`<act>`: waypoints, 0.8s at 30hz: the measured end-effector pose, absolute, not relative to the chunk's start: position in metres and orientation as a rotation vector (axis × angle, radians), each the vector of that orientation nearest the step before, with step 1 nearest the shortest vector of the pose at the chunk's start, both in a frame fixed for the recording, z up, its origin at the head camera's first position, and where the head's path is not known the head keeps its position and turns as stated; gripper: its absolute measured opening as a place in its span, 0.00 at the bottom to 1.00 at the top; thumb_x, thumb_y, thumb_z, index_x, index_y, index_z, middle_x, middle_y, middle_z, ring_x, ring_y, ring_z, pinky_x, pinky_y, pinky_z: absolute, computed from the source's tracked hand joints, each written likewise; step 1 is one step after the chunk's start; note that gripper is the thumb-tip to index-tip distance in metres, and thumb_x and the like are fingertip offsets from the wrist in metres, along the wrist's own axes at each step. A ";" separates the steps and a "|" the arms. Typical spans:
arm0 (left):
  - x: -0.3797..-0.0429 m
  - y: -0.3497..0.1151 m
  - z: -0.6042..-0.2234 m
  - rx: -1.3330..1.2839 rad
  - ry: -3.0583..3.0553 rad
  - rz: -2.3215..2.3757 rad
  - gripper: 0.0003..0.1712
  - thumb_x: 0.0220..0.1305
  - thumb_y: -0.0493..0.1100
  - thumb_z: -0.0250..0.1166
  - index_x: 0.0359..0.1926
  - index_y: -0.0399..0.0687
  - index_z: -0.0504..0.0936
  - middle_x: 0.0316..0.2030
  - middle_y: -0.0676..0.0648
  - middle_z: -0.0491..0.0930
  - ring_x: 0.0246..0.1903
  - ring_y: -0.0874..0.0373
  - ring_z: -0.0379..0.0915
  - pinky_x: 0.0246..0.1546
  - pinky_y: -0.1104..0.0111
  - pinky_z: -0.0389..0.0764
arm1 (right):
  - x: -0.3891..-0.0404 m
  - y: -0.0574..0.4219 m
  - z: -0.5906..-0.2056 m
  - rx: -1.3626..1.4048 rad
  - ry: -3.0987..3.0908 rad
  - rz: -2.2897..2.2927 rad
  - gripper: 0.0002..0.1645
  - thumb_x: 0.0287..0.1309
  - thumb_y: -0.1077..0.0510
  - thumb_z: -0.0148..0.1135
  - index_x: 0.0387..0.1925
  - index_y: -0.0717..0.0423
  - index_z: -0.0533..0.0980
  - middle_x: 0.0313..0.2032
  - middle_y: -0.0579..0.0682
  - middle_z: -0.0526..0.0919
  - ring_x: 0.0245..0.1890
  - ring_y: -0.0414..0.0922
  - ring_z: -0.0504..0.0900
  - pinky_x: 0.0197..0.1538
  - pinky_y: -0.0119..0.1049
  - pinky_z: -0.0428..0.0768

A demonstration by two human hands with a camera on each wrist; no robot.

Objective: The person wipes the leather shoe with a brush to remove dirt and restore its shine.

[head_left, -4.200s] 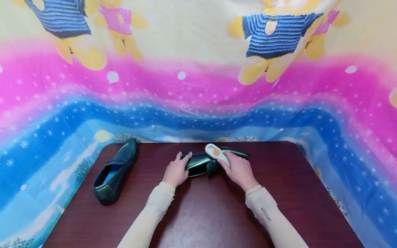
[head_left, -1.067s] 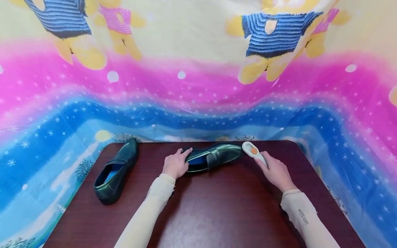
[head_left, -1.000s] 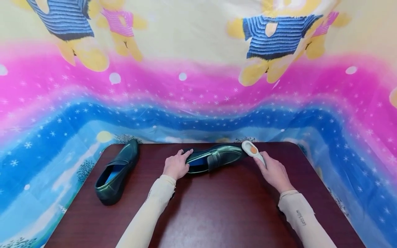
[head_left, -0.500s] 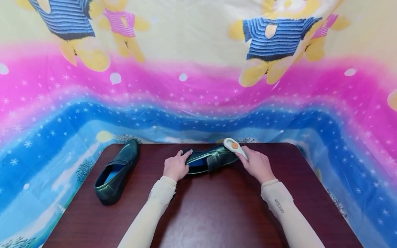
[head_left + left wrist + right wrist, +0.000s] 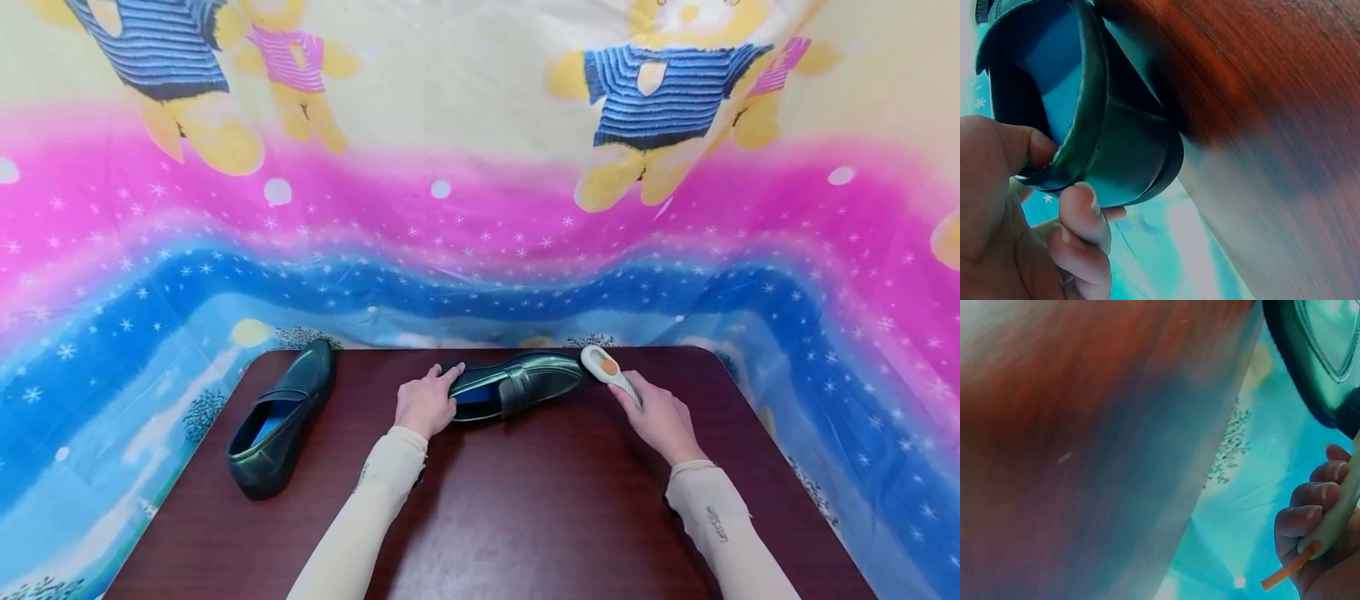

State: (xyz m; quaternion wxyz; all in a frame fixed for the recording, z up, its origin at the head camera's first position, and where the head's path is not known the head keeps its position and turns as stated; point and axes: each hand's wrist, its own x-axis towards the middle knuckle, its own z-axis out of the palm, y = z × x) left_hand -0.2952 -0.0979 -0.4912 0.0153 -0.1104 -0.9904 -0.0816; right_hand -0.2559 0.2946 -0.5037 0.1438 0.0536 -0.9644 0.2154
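A dark green-black loafer [image 5: 536, 385] with a blue insole lies across the table's far side, toe to the right. My left hand [image 5: 425, 402] pinches its heel; in the left wrist view the thumb [image 5: 1038, 149] is inside the collar and the fingers [image 5: 1082, 209] are outside. My right hand [image 5: 662, 417] grips a white-handled shoe brush [image 5: 602, 364] with an orange spot, its head at the loafer's toe. In the right wrist view curled fingers wrap the handle [image 5: 1338, 519], and dark bristles [image 5: 1349, 412] meet the toe.
A matching loafer [image 5: 281, 417] stands upright at the table's left, its toe toward the back. The reddish-brown table [image 5: 495, 517] has rounded far corners. A cartoon-printed curtain [image 5: 465, 233] hangs behind and along both sides.
My right hand has drawn the brush back and forth over the loafer's front, from mid-shoe to the toe tip, and is now back at the tip. The left hand stays at the heel.
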 end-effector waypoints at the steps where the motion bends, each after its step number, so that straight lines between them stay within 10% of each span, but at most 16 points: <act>1: -0.295 -0.098 -0.491 -0.341 -3.084 -0.252 0.37 0.72 0.48 0.62 0.78 0.71 0.64 0.73 0.40 0.70 0.11 0.57 0.58 0.16 0.66 0.64 | -0.255 0.296 -0.504 0.152 -2.780 0.623 0.24 0.76 0.38 0.54 0.62 0.45 0.75 0.39 0.53 0.86 0.31 0.49 0.77 0.32 0.43 0.71; 9: -0.297 -0.100 -0.487 -0.317 -3.088 -0.269 0.37 0.71 0.48 0.64 0.78 0.71 0.66 0.72 0.40 0.72 0.12 0.55 0.64 0.16 0.64 0.68 | -0.258 0.283 -0.498 0.155 -2.723 0.652 0.25 0.78 0.36 0.49 0.59 0.48 0.75 0.25 0.47 0.76 0.24 0.46 0.70 0.29 0.40 0.66; 24: -0.305 -0.101 -0.487 -0.348 -3.077 -0.298 0.35 0.71 0.47 0.61 0.77 0.72 0.67 0.71 0.40 0.73 0.14 0.53 0.66 0.20 0.61 0.71 | -0.286 0.218 -0.498 0.411 -2.684 0.487 0.16 0.74 0.42 0.59 0.50 0.48 0.75 0.35 0.49 0.82 0.24 0.47 0.73 0.26 0.43 0.72</act>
